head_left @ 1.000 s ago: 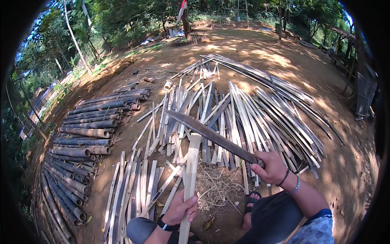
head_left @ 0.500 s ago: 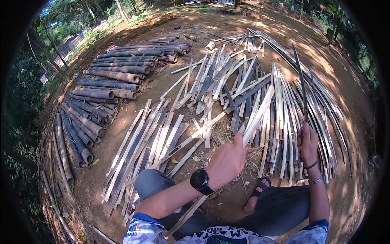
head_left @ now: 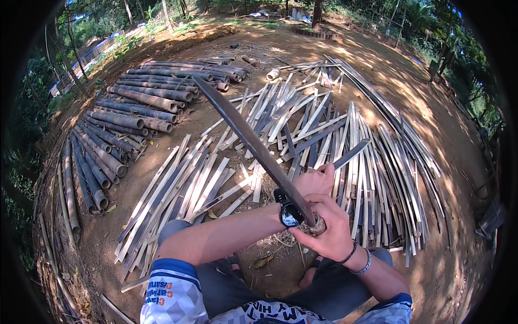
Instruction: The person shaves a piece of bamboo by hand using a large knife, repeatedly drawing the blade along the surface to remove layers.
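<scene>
Blade work, outdoor dirt yard. Right hand [head_left: 329,235] is wrapped around the pale wooden handle of a long dark curved machete [head_left: 253,146]; fingers [head_left: 318,208] are curled tight over the grip, the butt of the handle showing just at the knuckles, and the blade runs up and to the left from the fist, its tip over the far end of the ground pile. Beaded bracelets sit on that wrist. Left hand [head_left: 315,181] lies just beyond the right, behind the blade, and is closed on a thin grey-green split bamboo strip [head_left: 350,154]; the strip leaves the fist on the thumb side and slants up to the right, its free end over the laid-out slats. Whether the machete edge touches the strip cannot be told, as the blade crosses in front of the left fist and hides the contact. A black round-faced wristwatch [head_left: 291,215] is on the left wrist, directly under the blade. Pale split bamboo slats [head_left: 377,178] are spread in fans across the brown bare earth [head_left: 431,124] ahead and to both sides. Stacked round grey bamboo poles [head_left: 124,116] lie well apart on the left. Fine dry shavings [head_left: 280,240] sit between the knees, below both hands.
</scene>
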Motion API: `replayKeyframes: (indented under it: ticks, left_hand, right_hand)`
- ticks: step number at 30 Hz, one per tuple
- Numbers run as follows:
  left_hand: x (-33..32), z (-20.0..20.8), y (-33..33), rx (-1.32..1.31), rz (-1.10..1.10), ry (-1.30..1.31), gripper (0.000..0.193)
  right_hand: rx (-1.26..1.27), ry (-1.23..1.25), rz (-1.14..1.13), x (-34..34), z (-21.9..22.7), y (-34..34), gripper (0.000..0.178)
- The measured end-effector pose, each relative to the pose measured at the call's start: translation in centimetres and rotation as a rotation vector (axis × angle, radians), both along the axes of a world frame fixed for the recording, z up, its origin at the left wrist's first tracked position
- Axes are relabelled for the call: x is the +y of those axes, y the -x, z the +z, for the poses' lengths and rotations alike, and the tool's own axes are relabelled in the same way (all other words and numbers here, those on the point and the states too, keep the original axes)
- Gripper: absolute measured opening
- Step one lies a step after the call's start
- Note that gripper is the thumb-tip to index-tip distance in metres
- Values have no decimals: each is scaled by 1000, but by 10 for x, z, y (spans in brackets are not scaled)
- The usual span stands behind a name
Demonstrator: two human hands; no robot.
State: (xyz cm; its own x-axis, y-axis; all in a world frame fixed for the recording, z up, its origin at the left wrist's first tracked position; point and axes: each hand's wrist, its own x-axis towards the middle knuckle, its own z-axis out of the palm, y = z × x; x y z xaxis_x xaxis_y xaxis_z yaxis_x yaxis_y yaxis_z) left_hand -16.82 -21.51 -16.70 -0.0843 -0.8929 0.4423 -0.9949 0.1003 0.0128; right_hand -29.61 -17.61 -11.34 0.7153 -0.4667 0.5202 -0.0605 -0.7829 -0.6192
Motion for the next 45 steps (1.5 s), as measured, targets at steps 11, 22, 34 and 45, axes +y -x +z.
replayKeyframes:
  ticks: [11, 22, 34, 45]
  left_hand:
    - [14, 55, 9, 95, -97, -167, 23]
    - [19, 72, 26, 292, -41, -213, 27]
    - [21, 71, 28, 39, -2, -162, 30]
    - [23, 68, 23, 36, -4, -167, 29]
  right_hand:
    - [-102, -72, 68, 5, 20, 12, 38]
    - [-129, -91, 63, 2, 27, 36, 36]
    - [-153, -95, 67, 1, 23, 37, 35]
    - [-143, -107, 77, 4, 21, 33, 36]
